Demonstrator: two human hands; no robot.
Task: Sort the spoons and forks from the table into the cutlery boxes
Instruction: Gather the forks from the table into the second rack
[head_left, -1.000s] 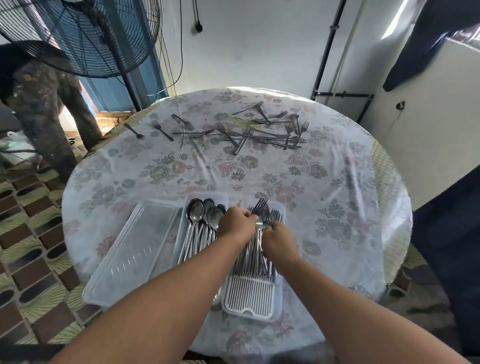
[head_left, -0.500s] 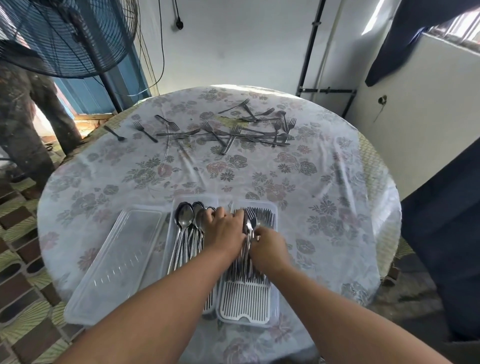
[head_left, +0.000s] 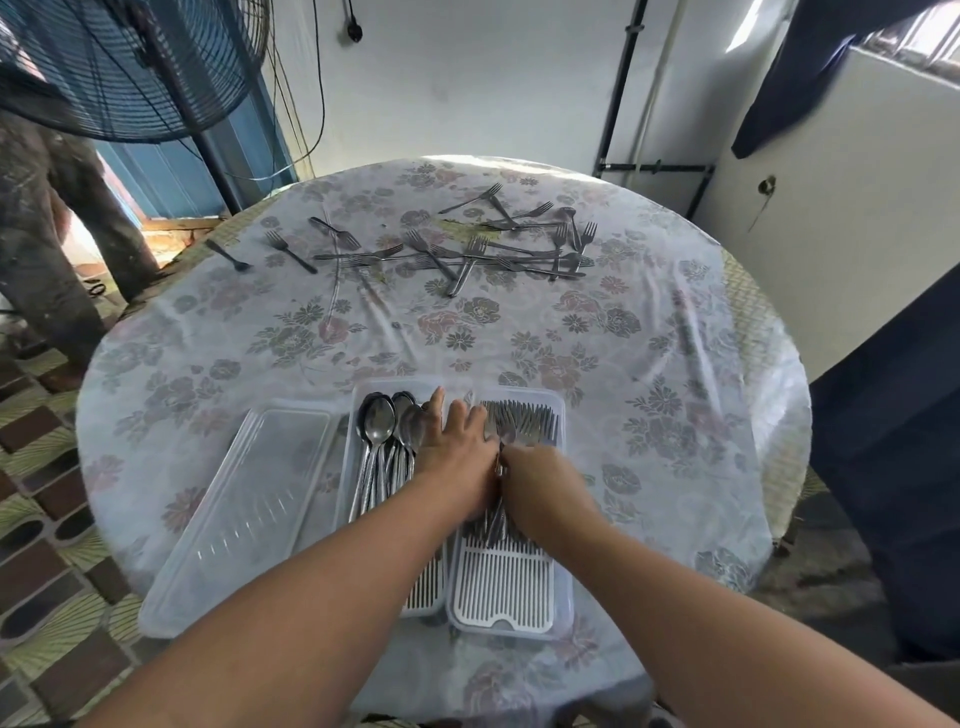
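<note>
Steel forks (head_left: 522, 423) are gathered in the right-hand clear plastic cutlery box (head_left: 511, 587) at the near edge of the round floral-clothed table (head_left: 649, 338), beside the spoon box (head_left: 363, 400). The left hand (head_left: 457, 447), fisted a second ago, is now laid flat with fingers straightened on the forks. The right hand (head_left: 540, 478) is blurred; its finger state cannot be told.

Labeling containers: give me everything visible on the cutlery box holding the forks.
The fork box is a clear plastic rectangular tray with a white slotted insert, lying flat on the flowered tablecloth, its long side against the spoon box. Forks lie packed inside, tines at the far end; the near end of the insert is bare. The left hand and right hand rest over its middle.
</note>
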